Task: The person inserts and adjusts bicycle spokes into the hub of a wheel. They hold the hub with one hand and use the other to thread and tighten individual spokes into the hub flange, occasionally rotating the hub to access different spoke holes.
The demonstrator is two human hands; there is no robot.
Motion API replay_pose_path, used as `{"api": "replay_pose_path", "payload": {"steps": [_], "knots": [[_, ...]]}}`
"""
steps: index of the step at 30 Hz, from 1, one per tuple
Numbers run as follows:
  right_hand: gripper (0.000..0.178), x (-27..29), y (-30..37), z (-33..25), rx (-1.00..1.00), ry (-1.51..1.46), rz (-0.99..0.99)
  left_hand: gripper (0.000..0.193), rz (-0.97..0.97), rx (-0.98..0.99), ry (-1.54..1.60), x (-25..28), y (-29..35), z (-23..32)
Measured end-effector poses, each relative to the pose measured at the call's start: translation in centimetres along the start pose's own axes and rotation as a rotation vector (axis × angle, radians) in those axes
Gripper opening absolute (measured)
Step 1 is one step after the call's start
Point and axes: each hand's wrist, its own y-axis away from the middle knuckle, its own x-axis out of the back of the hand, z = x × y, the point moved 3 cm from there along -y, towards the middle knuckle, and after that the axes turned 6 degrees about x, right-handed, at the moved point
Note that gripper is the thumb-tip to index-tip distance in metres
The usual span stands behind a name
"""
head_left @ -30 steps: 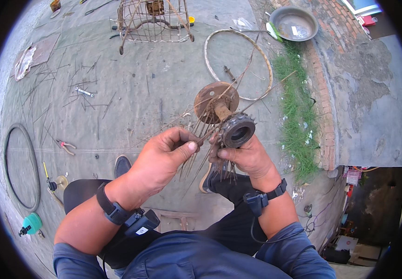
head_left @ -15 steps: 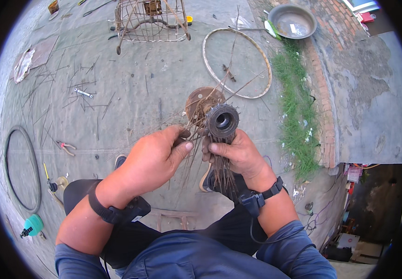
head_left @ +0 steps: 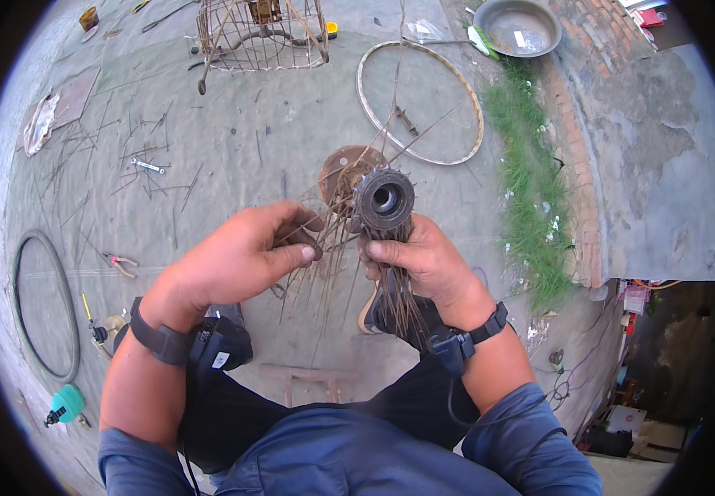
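A rusty bicycle wheel hub is held up in front of me, a dark toothed sprocket on its near end and a brown drilled flange behind. Loose thin spokes hang from it in a bundle, and a few stick out upward. My right hand is closed round the hub and spokes just below the sprocket, thumb on the near side. My left hand is beside the hanging spokes on the left, fingers loosely curled and thumb apart from them. Its fingertips are close to the outermost spokes; whether they touch is unclear.
A bare wheel rim lies beyond the hub with a small axle piece inside it. Leftward are scattered spokes, a wrench, pliers and a tyre. A wire basket and metal basin stand at the far side.
My left hand has drawn a little left, away from the spokes, and its thumb and fingers have parted. The hub in my right hand has shifted slightly left and upward in view.
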Motion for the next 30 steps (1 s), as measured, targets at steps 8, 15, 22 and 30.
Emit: {"api": "replay_pose_path", "payload": {"steps": [8,15,22,30], "knots": [[0.037,0.5,0.2,0.3,-0.055,0.103,0.001,0.027,-0.059,0.165,0.022,-0.3,-0.5,0.3],[0.030,0.4,0.3,0.5,-0.029,0.120,-0.012,0.023,-0.066,0.045,-0.166,-0.5,-1.1,-0.3],[0.023,0.1,0.2,1.1,-0.005,0.091,-0.035,0.023,-0.079,0.010,-0.120,-1.3,-1.2,-0.6],[0.025,0.2,0.1,0.5,0.009,0.169,-0.026,0.027,-0.070,0.020,-0.071,-1.6,-1.6,-1.4]]}}
